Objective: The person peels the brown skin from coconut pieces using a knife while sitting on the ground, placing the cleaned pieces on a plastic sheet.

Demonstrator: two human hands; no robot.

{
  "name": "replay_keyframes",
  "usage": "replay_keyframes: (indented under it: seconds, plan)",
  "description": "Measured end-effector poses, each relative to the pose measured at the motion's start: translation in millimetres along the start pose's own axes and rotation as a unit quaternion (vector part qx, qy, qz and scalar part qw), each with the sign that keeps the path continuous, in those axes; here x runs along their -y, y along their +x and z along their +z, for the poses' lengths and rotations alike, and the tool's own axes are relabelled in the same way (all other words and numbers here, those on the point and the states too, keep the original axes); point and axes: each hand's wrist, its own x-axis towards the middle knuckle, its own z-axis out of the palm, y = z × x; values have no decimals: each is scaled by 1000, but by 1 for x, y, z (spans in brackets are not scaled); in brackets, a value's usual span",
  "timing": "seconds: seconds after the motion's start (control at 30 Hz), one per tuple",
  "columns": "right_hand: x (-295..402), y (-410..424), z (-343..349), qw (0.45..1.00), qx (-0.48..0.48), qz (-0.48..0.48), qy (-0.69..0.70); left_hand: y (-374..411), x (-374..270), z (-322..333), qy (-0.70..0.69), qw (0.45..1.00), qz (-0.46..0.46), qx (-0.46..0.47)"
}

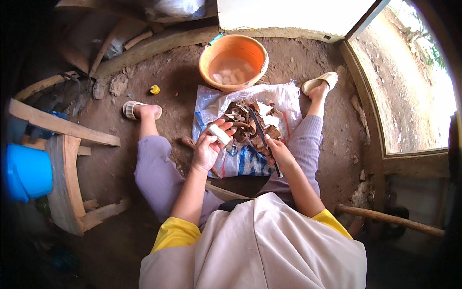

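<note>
Between the fingers of my left hand [208, 150] is a peeled white piece of root [219, 134], probably cassava. My right hand [280, 153] grips the handle of a long dark-bladed knife [257, 123], its blade pointing away from me over a heap of brown and white peelings [239, 115]. The heap lies on a white woven plastic sack [288, 94] with blue and red print, spread on the ground between my legs. Beyond the sack stands an orange bucket [204, 57] of cloudy water, with several white peeled pieces [227, 76] in it.
A small yellow cap-like object [155, 89] lies on the dirt floor [173, 72]. To the left, a blue plastic container [30, 171] is beside a wooden frame [65, 180]. A brown stick-like piece [188, 142] lies at the sack's left edge. A wooden pole [389, 218] extends at right, below a doorway [379, 108].
</note>
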Motion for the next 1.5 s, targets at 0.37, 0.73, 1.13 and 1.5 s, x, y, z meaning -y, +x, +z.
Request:
replay_keyframes:
  seconds: [0.37, 0.73, 1.13, 1.5]
  plan:
    - [17, -24, 35, 864, 60, -348, -358, 5, 18, -3, -12, 997, -66, -28]
    - [21, -38, 48, 818, 33, -378, -431, 2, 27, 18, -36, 995, -95, -14]
    - [17, -42, 53, 815, 30, -422, -396, -12, 27, 29, 12, 999, -47, -13]
    - [21, -36, 38, 967, 127, -216, -36, -18, 27, 33, -25, 996, -73, -55]
